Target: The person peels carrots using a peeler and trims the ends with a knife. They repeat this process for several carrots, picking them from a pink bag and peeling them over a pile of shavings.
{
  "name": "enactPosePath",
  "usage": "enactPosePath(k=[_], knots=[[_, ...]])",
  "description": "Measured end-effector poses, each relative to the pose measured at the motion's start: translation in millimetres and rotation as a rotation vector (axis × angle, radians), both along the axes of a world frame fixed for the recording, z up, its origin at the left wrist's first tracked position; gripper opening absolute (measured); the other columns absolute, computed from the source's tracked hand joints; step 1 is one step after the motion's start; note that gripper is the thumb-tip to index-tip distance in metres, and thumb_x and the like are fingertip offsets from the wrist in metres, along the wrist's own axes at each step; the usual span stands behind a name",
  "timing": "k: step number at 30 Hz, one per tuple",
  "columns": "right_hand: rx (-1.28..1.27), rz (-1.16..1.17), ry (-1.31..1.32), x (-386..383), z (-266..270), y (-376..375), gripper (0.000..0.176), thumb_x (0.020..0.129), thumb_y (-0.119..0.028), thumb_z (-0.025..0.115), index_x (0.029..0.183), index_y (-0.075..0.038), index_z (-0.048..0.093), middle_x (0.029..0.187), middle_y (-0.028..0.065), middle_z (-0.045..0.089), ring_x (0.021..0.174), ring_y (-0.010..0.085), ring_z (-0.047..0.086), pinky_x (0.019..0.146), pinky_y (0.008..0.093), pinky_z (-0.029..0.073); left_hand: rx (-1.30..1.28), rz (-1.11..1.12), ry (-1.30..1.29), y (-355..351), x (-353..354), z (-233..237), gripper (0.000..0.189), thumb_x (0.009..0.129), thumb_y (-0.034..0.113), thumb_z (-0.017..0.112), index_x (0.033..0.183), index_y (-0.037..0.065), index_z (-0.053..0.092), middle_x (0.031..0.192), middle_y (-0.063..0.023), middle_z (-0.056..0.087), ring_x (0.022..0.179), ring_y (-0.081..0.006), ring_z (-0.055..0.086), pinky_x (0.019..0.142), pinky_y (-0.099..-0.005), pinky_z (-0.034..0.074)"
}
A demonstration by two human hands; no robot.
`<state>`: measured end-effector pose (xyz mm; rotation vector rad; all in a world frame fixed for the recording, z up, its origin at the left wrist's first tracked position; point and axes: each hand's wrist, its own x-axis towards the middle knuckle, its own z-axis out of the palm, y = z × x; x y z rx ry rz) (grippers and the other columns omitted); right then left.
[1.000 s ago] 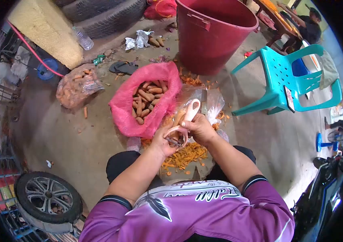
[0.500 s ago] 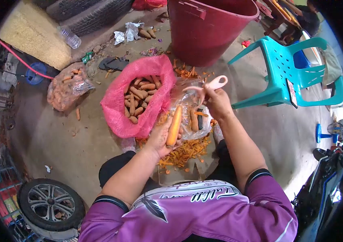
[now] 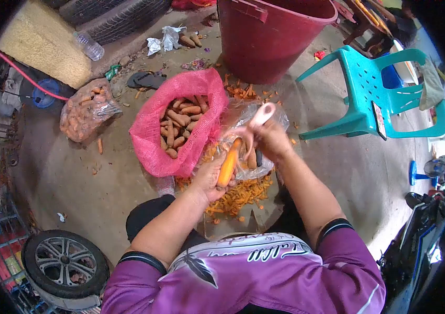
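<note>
My left hand [image 3: 211,180] is wrapped round the lower end of a bright orange peeled carrot [image 3: 228,166], which tilts up and away from me. My right hand [image 3: 273,139] grips a pale pink peeler [image 3: 260,116], its head right at the carrot's far end. Beneath both hands lies a clear plastic bag [image 3: 279,118] with an unpeeled carrot [image 3: 252,159] and a dark-handled object on it. Orange peelings [image 3: 243,198] are heaped on the floor between my feet. Just left of my hands stands an open pink mesh sack [image 3: 146,137] full of unpeeled carrots [image 3: 179,120].
A large red bin [image 3: 272,44] stands ahead, a teal plastic chair [image 3: 356,97] to the right. At left sit a clear bag of carrots [image 3: 87,112] and a wheel [image 3: 65,261]. A flip-flop [image 3: 146,80] lies behind the sack. A motorcycle [image 3: 418,240] is at the right edge.
My right hand has moved left and slightly inward, bringing the peeler from beside the carrot onto its far end. My left hand keeps hold of the carrot, nearly in place.
</note>
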<state>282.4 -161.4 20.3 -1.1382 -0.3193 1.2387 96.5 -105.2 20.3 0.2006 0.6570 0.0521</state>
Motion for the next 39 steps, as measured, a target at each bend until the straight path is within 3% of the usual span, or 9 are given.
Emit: enactPosePath(k=[3,10,16,19,22,27,29,33,39], knots=[[-0.129,-0.287,-0.116,37.0,-4.8,3.7,0.017,0.077,-0.014,0.059,0.088,-0.004,0.051,0.077,0.0041,0.056,0.063,0.0135,0.054,0.052,0.0216,0.044,0.034,-0.023,0.016,0.2,1.4,8.3,0.035,0.086,0.039,0.042,0.097,0.006,0.049,0.073,-0.0035,0.052,0.061,-0.012,0.048,0.048,-0.0232,0.037],[-0.063,-0.291,0.127,17.7,15.9,4.1,0.018,0.081,-0.02,0.055,0.091,-0.006,0.05,0.082,0.0042,0.056,0.074,0.0143,0.054,0.069,0.0319,0.044,0.222,0.049,0.146,15.7,-3.3,4.8,0.029,0.085,0.034,0.044,0.09,0.007,0.052,0.069,-0.0037,0.051,0.062,-0.0142,0.05,0.05,-0.0246,0.039],[0.045,0.153,0.239,-14.3,26.2,-5.0,0.021,0.073,-0.012,0.063,0.089,-0.005,0.05,0.077,0.0024,0.055,0.071,0.014,0.054,0.061,0.0281,0.044,-0.028,0.083,-0.127,18.4,-11.0,-7.4,0.026,0.083,0.03,0.047,0.093,0.007,0.052,0.075,-0.0058,0.055,0.07,-0.0175,0.055,0.058,-0.0299,0.046],[0.016,0.338,0.242,-33.2,37.5,-9.8,0.032,0.07,-0.014,0.067,0.095,-0.004,0.05,0.082,0.0037,0.057,0.077,0.0161,0.056,0.067,0.0295,0.046,0.021,0.154,0.119,11.9,-2.5,1.5,0.026,0.083,0.027,0.046,0.097,0.006,0.052,0.083,-0.0072,0.057,0.077,-0.02,0.057,0.065,-0.033,0.047],[0.018,0.283,0.215,-39.5,30.6,-8.1,0.037,0.068,-0.015,0.07,0.097,-0.004,0.051,0.085,0.0047,0.057,0.079,0.0171,0.056,0.066,0.0292,0.046,-0.093,0.179,-0.105,8.5,-1.3,6.9,0.027,0.084,0.025,0.043,0.101,0.005,0.052,0.088,-0.0091,0.058,0.082,-0.0223,0.057,0.07,-0.0343,0.047],[0.056,0.211,0.128,-18.9,11.8,-0.5,0.025,0.073,-0.013,0.063,0.093,-0.002,0.051,0.083,0.0055,0.057,0.076,0.0162,0.056,0.065,0.0286,0.046,-0.018,0.095,-0.047,8.9,-0.8,-5.4,0.027,0.086,0.027,0.04,0.096,0.005,0.051,0.082,-0.0096,0.056,0.07,-0.0191,0.053,0.061,-0.0282,0.044],[0.012,-0.032,0.088,5.9,-4.6,7.0,0.014,0.076,-0.011,0.058,0.086,-0.003,0.051,0.078,0.0053,0.056,0.066,0.014,0.054,0.056,0.0261,0.044,0.001,0.025,-0.063,8.4,-1.0,-7.3,0.028,0.087,0.029,0.039,0.094,0.005,0.051,0.08,-0.0094,0.055,0.065,-0.0172,0.051,0.057,-0.0262,0.041],[-0.151,-0.289,-0.011,46.5,-15.3,3.9,0.018,0.078,-0.016,0.058,0.088,-0.002,0.051,0.081,0.0063,0.057,0.071,0.0157,0.054,0.064,0.0281,0.044,0.066,0.015,-0.009,6.5,0.9,9.8,0.031,0.087,0.033,0.039,0.092,0.004,0.051,0.078,-0.0089,0.054,0.063,-0.015,0.049,0.054,-0.0251,0.039],[0.032,0.29,0.132,-13.3,19.4,-7.1,0.03,0.068,-0.015,0.068,0.091,-0.004,0.053,0.08,0.0045,0.057,0.068,0.0147,0.056,0.058,0.0261,0.047,0.066,0.101,0.073,9.0,-0.8,-3.9,0.028,0.085,0.03,0.045,0.095,0.004,0.051,0.077,-0.0072,0.054,0.065,-0.0147,0.052,0.056,-0.0273,0.042]])
